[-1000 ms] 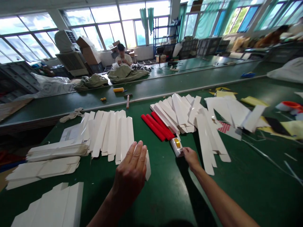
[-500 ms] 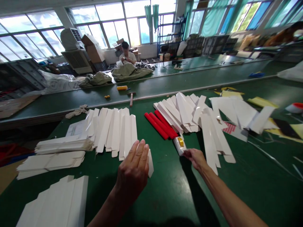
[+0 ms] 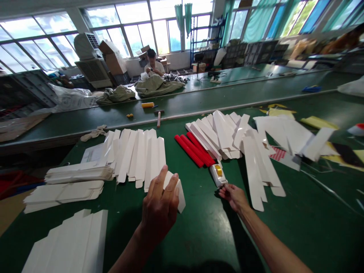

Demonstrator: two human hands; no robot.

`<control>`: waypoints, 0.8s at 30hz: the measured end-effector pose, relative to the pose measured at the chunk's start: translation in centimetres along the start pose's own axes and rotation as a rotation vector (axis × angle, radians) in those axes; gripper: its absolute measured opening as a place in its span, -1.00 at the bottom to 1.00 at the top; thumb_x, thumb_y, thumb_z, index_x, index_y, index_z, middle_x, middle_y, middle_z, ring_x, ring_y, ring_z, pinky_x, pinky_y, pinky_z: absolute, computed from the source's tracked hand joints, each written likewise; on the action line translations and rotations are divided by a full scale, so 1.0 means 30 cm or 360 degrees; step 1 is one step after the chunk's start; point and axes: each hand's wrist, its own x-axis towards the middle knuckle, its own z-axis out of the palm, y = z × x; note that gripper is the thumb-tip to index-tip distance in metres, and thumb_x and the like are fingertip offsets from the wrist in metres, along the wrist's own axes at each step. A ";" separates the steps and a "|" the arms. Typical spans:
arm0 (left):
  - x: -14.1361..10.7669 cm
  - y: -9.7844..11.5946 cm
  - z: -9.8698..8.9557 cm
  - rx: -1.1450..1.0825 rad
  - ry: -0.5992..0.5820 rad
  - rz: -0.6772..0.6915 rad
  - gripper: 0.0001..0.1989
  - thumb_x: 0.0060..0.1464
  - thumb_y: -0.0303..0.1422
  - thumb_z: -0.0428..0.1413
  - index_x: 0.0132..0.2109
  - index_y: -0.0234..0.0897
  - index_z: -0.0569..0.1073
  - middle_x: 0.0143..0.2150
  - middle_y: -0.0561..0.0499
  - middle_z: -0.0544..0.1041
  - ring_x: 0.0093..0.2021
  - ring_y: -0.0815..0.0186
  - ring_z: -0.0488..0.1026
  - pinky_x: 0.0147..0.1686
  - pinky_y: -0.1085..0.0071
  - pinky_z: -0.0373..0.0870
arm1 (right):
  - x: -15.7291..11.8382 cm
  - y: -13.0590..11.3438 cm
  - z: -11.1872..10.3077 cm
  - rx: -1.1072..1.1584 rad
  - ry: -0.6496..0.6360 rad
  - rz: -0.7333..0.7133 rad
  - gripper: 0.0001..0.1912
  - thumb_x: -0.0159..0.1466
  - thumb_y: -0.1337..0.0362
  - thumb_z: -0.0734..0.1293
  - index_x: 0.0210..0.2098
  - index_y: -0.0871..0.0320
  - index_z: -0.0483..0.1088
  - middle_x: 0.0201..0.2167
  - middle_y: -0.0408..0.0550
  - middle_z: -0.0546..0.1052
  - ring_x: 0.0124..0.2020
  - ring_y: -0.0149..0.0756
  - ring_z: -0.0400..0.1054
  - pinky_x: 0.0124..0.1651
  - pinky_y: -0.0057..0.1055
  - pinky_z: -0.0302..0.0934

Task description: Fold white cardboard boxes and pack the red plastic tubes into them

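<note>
My left hand point(image 3: 160, 203) is over a small white carton piece point(image 3: 181, 197), its fingers spread and bent round it. Part of the carton shows between the fingers; my thumb is hidden. Just right of centre, a white tape dispenser with a yellow part point(image 3: 218, 175) lies on the green table. At its near end is my right hand point(image 3: 233, 195), fingertips drawn together in a pinch. Whatever is between those fingertips is too small to make out. Beyond the dispenser lie several red ribbed sticks point(image 3: 193, 149).
Flat white cartons point(image 3: 139, 155) lie in a row left of centre, with stacks point(image 3: 65, 191) further left. More white cartons point(image 3: 218, 132) fan out at right. Yellow scraps point(image 3: 318, 122) lie far right. Behind the ledge are a yellow roll point(image 3: 147, 105) and a seated person point(image 3: 155, 67).
The fingers of my left hand have spread apart, uncovering more of the carton. My right hand has drawn slightly back toward me at the dispenser's near end. The dispenser stays in place.
</note>
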 end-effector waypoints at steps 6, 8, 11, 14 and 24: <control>0.015 0.007 0.011 -0.0027 0.0029 -0.0221 -0.66 0.22 -0.50 -0.02 0.11 -0.31 0.42 0.24 -0.30 0.25 0.05 0.10 0.44 -0.10 0.19 0.53 | -0.019 -0.004 0.014 -0.0087 0.0047 0.0114 -0.72 0.01 0.52 0.46 -0.56 0.18 0.27 -0.72 -0.18 0.40 -0.67 -0.37 0.39 -0.54 -0.47 0.43; 0.023 0.009 0.014 -0.0020 0.0075 -0.0275 -0.67 0.21 -0.49 0.00 0.09 -0.29 0.45 0.17 -0.27 0.30 -0.03 0.15 0.48 -0.16 0.25 0.54 | -0.041 0.009 0.034 -0.0151 0.0030 0.0153 -0.68 -0.02 0.54 0.46 -0.61 0.18 0.24 -0.75 -0.17 0.38 -0.71 -0.37 0.36 -0.59 -0.47 0.40; 0.027 0.008 0.017 -0.0049 0.0110 -0.0283 -0.67 0.21 -0.50 0.02 0.08 -0.30 0.47 0.05 -0.23 0.38 -0.07 0.19 0.49 -0.15 0.28 0.53 | -0.114 0.004 0.108 -0.0207 -0.0105 0.0139 -0.70 -0.02 0.45 0.50 -0.58 0.19 0.27 -0.75 -0.17 0.38 -0.70 -0.35 0.37 -0.63 -0.46 0.37; 0.026 0.008 0.020 -0.0060 0.0115 -0.0273 -0.67 0.21 -0.50 0.02 0.09 -0.31 0.46 0.03 -0.23 0.39 -0.08 0.20 0.49 -0.15 0.28 0.53 | -0.257 -0.080 0.237 -0.0186 -0.0403 0.0024 -0.67 -0.03 0.25 0.56 -0.39 0.19 0.37 -0.63 -0.16 0.47 -0.62 -0.35 0.41 -0.58 -0.46 0.38; 0.041 0.036 0.038 0.0061 0.0168 -0.0243 -0.65 0.22 -0.48 0.01 0.13 -0.34 0.39 0.05 -0.27 0.44 0.04 0.12 0.46 -0.02 0.22 0.51 | -0.683 -0.355 0.514 -0.0482 -0.1202 -0.0496 -0.65 0.15 0.02 0.45 -0.37 0.22 0.47 -0.61 -0.10 0.50 -0.68 -0.39 0.35 -0.63 -0.50 0.26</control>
